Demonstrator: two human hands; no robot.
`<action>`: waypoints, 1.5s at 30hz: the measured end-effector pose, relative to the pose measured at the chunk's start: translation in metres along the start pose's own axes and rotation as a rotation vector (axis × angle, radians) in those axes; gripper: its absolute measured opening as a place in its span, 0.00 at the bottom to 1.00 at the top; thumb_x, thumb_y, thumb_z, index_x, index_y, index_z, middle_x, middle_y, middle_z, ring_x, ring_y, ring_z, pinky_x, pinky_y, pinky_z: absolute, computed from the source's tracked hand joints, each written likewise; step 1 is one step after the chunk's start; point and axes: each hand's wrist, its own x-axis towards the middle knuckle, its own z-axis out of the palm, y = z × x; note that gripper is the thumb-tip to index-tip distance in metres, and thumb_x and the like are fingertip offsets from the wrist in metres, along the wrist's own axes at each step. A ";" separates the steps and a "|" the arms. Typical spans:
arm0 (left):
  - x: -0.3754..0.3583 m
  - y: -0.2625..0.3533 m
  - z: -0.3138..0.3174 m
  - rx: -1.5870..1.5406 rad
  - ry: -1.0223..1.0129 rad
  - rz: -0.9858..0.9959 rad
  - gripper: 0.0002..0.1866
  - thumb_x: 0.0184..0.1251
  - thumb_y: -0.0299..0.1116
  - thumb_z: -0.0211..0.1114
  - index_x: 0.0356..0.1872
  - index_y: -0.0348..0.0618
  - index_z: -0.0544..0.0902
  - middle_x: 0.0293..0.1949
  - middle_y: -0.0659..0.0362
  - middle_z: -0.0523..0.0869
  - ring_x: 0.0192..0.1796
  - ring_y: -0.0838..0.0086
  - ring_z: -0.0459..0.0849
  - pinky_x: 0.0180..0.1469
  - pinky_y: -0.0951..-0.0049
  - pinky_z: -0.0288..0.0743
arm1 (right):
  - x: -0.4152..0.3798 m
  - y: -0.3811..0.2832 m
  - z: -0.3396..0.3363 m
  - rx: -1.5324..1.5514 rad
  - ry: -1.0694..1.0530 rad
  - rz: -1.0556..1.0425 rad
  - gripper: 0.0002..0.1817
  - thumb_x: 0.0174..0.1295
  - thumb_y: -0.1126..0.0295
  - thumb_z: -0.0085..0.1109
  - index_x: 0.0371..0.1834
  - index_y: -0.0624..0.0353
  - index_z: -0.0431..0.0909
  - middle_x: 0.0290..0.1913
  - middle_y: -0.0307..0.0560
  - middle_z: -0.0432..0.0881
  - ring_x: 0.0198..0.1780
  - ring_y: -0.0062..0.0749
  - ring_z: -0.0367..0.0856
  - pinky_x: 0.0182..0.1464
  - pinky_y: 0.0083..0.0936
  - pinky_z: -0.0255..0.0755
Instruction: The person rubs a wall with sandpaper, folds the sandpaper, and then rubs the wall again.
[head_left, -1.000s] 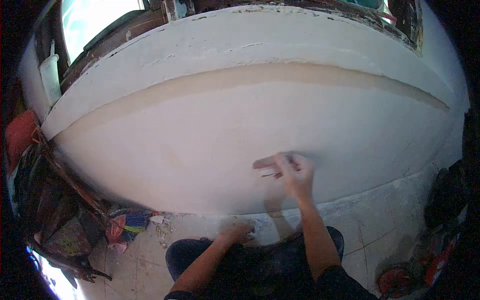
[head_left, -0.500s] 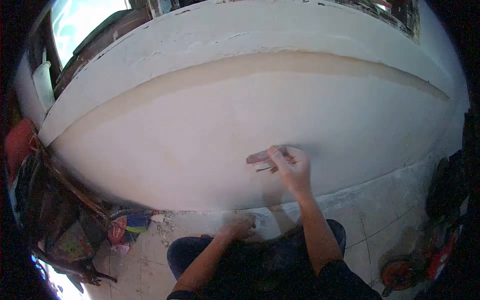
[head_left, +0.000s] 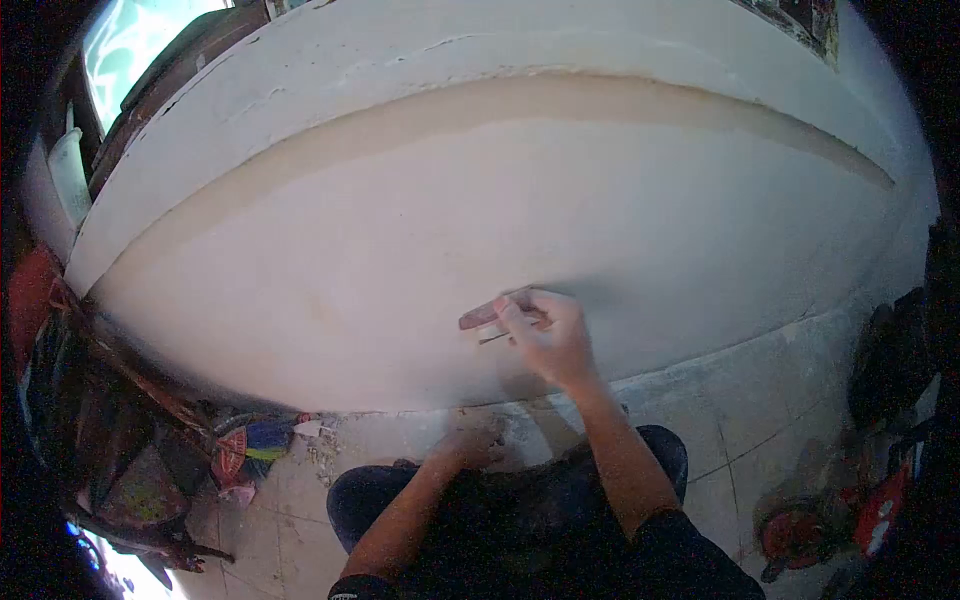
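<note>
My right hand [head_left: 550, 335] is closed around a flat reddish-brown strip [head_left: 480, 315], which looks like folded sandpaper, though I cannot be sure. Just under it, a pale piece with a thin dark edge [head_left: 492, 335] shows at the same fingers. Both are held against or close to the lower middle of a white wall panel [head_left: 350, 230]; contact is hard to judge. Low between my knees is my left hand [head_left: 475, 448], dim and smeared, so its fingers do not read clearly.
A tan band [head_left: 560, 95] runs along the panel's top under a peeling white ledge [head_left: 400, 65]. Dusty floor tiles [head_left: 700, 500] lie below. At left are a red-and-blue bundle [head_left: 245, 450] and dark clutter. A red round object [head_left: 790, 535] stands at lower right.
My right hand has moved left across the panel with the reddish-brown strip. The camera view has tilted down slightly. My left hand stays low between the knees.
</note>
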 end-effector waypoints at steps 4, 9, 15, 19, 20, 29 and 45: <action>0.008 -0.014 -0.009 -0.038 -0.120 0.034 0.29 0.73 0.51 0.57 0.68 0.44 0.74 0.67 0.45 0.79 0.66 0.48 0.79 0.66 0.48 0.73 | 0.009 -0.014 -0.041 0.171 0.486 0.097 0.13 0.69 0.61 0.66 0.40 0.63 0.87 0.35 0.45 0.88 0.32 0.23 0.86 0.30 0.21 0.81; 0.011 -0.004 -0.026 -0.024 -0.422 -0.030 0.28 0.74 0.50 0.58 0.66 0.40 0.76 0.62 0.43 0.82 0.63 0.47 0.81 0.66 0.47 0.73 | 0.013 -0.026 -0.065 0.137 0.523 0.004 0.13 0.70 0.62 0.65 0.39 0.63 0.87 0.32 0.43 0.87 0.30 0.21 0.85 0.30 0.21 0.80; 0.023 -0.025 0.028 0.084 -0.100 0.105 0.26 0.74 0.49 0.58 0.64 0.42 0.77 0.60 0.42 0.84 0.61 0.46 0.83 0.65 0.47 0.74 | 0.001 0.011 0.009 -0.085 -0.107 -0.053 0.14 0.70 0.61 0.65 0.40 0.63 0.87 0.31 0.37 0.85 0.31 0.17 0.81 0.27 0.17 0.74; 0.013 -0.025 0.015 0.015 -0.095 0.169 0.26 0.74 0.49 0.58 0.64 0.42 0.77 0.59 0.42 0.84 0.60 0.46 0.83 0.64 0.47 0.74 | 0.003 -0.003 -0.015 0.082 0.174 0.028 0.12 0.70 0.63 0.65 0.38 0.61 0.87 0.31 0.39 0.86 0.29 0.19 0.82 0.27 0.19 0.75; 0.009 -0.013 -0.002 0.037 -0.192 0.077 0.26 0.74 0.49 0.58 0.63 0.42 0.77 0.59 0.43 0.84 0.61 0.47 0.83 0.65 0.46 0.74 | 0.006 -0.010 -0.030 0.134 0.326 0.080 0.11 0.70 0.63 0.65 0.38 0.61 0.87 0.31 0.40 0.86 0.28 0.20 0.83 0.28 0.19 0.76; 0.019 -0.031 0.033 0.115 -0.119 0.042 0.27 0.69 0.53 0.62 0.63 0.50 0.79 0.59 0.52 0.84 0.63 0.52 0.81 0.65 0.47 0.73 | 0.003 0.002 -0.014 0.063 0.149 0.095 0.16 0.70 0.60 0.65 0.44 0.66 0.86 0.33 0.45 0.88 0.29 0.24 0.85 0.29 0.22 0.81; 0.016 -0.021 0.021 -0.030 -0.261 0.002 0.24 0.73 0.50 0.61 0.62 0.47 0.80 0.61 0.49 0.84 0.64 0.51 0.81 0.68 0.51 0.73 | 0.001 -0.002 -0.015 0.163 0.339 0.038 0.14 0.71 0.62 0.65 0.43 0.64 0.86 0.33 0.43 0.87 0.30 0.23 0.85 0.29 0.22 0.80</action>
